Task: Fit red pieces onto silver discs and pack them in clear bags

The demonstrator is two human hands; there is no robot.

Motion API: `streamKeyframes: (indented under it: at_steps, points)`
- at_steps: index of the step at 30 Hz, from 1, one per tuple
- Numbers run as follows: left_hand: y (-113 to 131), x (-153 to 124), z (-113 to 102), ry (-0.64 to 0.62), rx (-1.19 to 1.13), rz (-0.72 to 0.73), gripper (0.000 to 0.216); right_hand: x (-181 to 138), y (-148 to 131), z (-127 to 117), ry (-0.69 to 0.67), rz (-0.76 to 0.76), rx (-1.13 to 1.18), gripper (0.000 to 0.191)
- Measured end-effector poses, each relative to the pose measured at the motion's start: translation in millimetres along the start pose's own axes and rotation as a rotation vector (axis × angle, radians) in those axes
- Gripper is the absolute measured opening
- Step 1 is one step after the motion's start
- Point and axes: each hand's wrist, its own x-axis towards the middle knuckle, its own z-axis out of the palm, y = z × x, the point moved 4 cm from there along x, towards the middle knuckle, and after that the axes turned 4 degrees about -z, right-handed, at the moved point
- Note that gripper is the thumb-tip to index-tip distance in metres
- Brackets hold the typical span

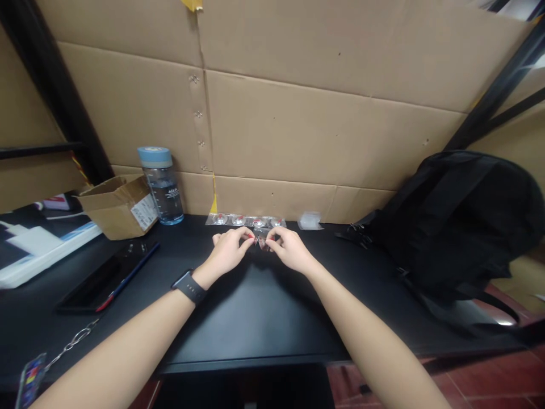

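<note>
My left hand [229, 250] and my right hand [287, 249] meet over the middle of the black desk [255, 307]. Both pinch one small clear packet [260, 241] between thumb and fingertips; its contents are too small to make out. A black watch [189, 286] sits on my left wrist. Just behind the hands, a strip of several clear packets with red-and-white pieces [244, 220] lies against the cardboard wall. A single clear packet [310, 221] lies to its right.
A blue-capped water bottle [162, 186] and an open cardboard box [117, 205] stand at the back left. A dark phone [100, 279] and a pen [128, 276] lie on the left. A black backpack [455, 221] fills the right side. Cardboard sheets [298, 113] line the back.
</note>
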Motion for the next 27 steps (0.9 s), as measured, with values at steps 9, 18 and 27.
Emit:
streamKeyframes:
  at_steps: [9, 18, 27]
  points:
    - [-6.8, 1.0, 12.7, 0.001, -0.335, 0.045, 0.019, 0.1, 7.4, 14.6, 0.045, 0.164, 0.624, 0.031]
    - [-2.3, -1.4, 11.8, -0.003, -0.047, 0.108, 0.029, 1.4, -0.7, 9.1, 0.017, 0.163, 0.771, 0.045]
    - [-9.8, -5.6, 37.1, -0.214, 0.414, 0.288, 0.046, -0.6, 26.1, -42.7, 0.021, 0.19, 0.367, 0.05]
